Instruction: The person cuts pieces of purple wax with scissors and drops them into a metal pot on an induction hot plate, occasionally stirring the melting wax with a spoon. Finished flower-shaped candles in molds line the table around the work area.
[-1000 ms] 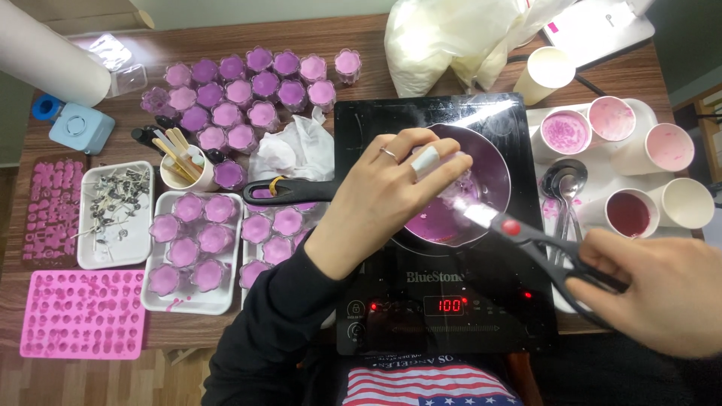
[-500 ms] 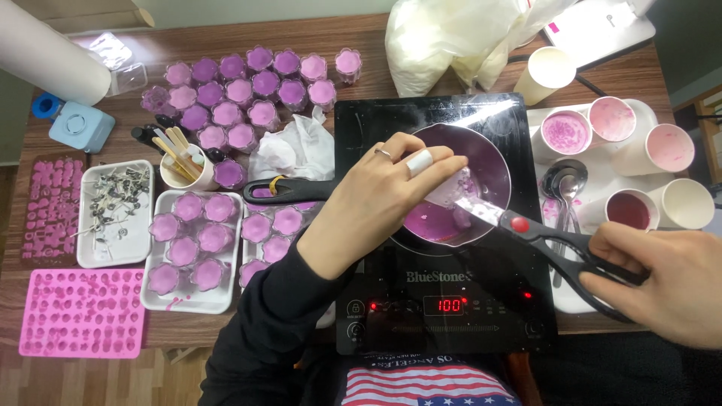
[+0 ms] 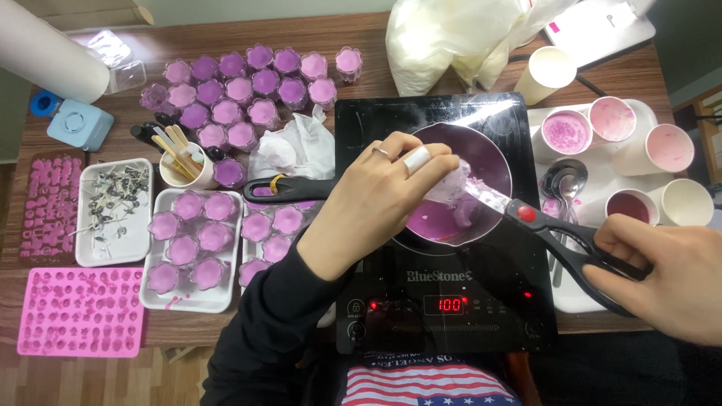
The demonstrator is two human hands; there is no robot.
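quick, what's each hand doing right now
Left hand: closed, holding a pale lump over the pan.
Right hand: closed on the handles of black scissors, blades at the lump.

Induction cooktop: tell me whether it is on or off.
On. The induction cooktop shows lit red digits on its front display and red indicator lights beside them, with the small pan of purple liquid sitting on it.

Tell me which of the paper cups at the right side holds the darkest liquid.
The paper cup in the front row, beside the spoons. It holds dark wine-red liquid; the others are pale pink, magenta or plain cream.
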